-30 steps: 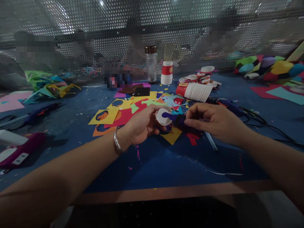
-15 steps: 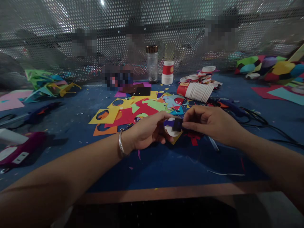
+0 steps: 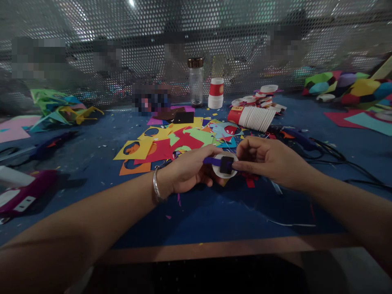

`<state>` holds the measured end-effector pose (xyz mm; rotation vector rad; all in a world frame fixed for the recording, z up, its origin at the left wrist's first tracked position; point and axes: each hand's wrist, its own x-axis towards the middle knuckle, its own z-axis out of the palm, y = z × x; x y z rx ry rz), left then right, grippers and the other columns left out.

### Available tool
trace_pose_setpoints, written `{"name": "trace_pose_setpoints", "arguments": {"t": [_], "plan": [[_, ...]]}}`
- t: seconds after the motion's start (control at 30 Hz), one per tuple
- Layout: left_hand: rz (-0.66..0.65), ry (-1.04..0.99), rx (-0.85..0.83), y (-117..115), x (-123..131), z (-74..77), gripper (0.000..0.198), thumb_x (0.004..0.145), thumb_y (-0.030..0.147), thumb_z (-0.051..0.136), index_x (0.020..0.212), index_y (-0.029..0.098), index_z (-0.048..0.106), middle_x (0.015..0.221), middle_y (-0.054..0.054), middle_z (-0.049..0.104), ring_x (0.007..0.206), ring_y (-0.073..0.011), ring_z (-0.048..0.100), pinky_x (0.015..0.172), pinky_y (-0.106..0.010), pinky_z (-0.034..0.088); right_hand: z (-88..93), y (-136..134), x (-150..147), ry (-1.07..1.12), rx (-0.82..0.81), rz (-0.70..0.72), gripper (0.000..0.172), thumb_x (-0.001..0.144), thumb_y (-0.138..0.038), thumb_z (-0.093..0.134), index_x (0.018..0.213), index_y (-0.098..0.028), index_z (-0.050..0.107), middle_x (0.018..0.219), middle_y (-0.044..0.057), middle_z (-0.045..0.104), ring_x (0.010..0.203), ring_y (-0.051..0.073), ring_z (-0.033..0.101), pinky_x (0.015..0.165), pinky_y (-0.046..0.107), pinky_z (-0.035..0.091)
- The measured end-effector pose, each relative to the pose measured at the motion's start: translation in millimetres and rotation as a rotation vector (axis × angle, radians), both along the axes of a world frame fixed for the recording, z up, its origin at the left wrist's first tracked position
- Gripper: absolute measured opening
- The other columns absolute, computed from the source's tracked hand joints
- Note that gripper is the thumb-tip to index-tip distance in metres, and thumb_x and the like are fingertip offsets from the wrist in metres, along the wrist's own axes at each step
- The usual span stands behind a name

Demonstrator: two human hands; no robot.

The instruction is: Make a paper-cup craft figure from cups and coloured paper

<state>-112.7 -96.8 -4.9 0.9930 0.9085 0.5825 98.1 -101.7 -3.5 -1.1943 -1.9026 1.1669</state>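
Note:
My left hand [image 3: 190, 171], with a silver bangle at the wrist, curls around the left side of a small white paper disc [image 3: 218, 170] held just above the blue table. A purple paper strip [image 3: 211, 161] crosses the disc and a dark square piece [image 3: 226, 165] sits on its middle. The fingers of my right hand [image 3: 269, 161] are pinched on the right side of the disc, at the dark square. Both hands meet over coloured paper scraps.
Cut coloured paper sheets [image 3: 159, 149] lie behind the hands. A lying stack of white cups [image 3: 255, 117], an upright cup stack [image 3: 216, 93] and a clear jar [image 3: 195, 81] stand further back. A glue gun with cables [image 3: 301, 141] lies right, purple tools [image 3: 24, 194] left, a mesh wall behind.
The disc has been turned from edge-on to flat, face up, and lowered slightly. The dark square now lies on its middle. Both hands have drawn closer together.

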Motion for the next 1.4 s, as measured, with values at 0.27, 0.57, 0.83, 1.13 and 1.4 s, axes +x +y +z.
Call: {"name": "trace_pose_setpoints", "arguments": {"t": [0.27,0.57,0.83,1.13,1.4], "plan": [[0.070,-0.018,-0.031,3.1,-3.2,2.0,0.027,0.097,0.021,0.045,0.093,0.013,0.071,0.071,-0.006,0.070,0.048,-0.0136,0.065,0.038,-0.020,0.039,8.0,-3.4,0.3,0.053,-0.113,-0.020,0.044,0.072,-0.050,0.089,0.088,-0.021,0.059,0.064,-0.004,0.065,0.055,0.012,0.060,0.053,0.027,0.050],[0.029,-0.033,-0.039,6.0,-7.1,3.7,0.030,0.098,0.021,0.044,0.101,0.012,0.072,0.069,-0.006,0.072,0.051,-0.0153,0.069,0.038,-0.020,0.042,9.4,-2.9,2.2,0.018,-0.136,-0.030,0.041,0.074,-0.048,0.088,0.088,-0.021,0.061,0.064,-0.002,0.066,0.054,0.013,0.063,0.052,0.029,0.051],[-0.024,-0.057,-0.010,7.9,-11.2,-1.8,0.027,0.098,0.026,0.048,0.105,0.012,0.071,0.070,-0.007,0.073,0.053,-0.0160,0.071,0.041,-0.018,0.045,9.1,-3.0,1.6,0.015,-0.104,-0.023,0.041,0.071,-0.047,0.090,0.086,-0.020,0.062,0.062,-0.003,0.064,0.053,0.012,0.061,0.051,0.027,0.050],[-0.022,-0.018,-0.029,6.6,-10.8,2.1,0.025,0.099,0.025,0.046,0.095,0.014,0.068,0.071,-0.006,0.073,0.052,-0.0145,0.071,0.039,-0.017,0.043,8.5,-3.6,0.5,0.003,-0.081,-0.015,0.039,0.072,-0.046,0.089,0.085,-0.020,0.062,0.061,-0.004,0.064,0.053,0.012,0.060,0.051,0.027,0.049],[0.010,-0.020,-0.025,7.4,-11.8,2.8,0.025,0.097,0.025,0.049,0.098,0.013,0.071,0.066,-0.006,0.071,0.050,-0.0150,0.069,0.039,-0.018,0.042,9.9,-2.8,2.1,-0.014,-0.098,-0.006,0.040,0.072,-0.048,0.089,0.085,-0.021,0.061,0.063,-0.003,0.064,0.055,0.013,0.061,0.053,0.029,0.051]]}}
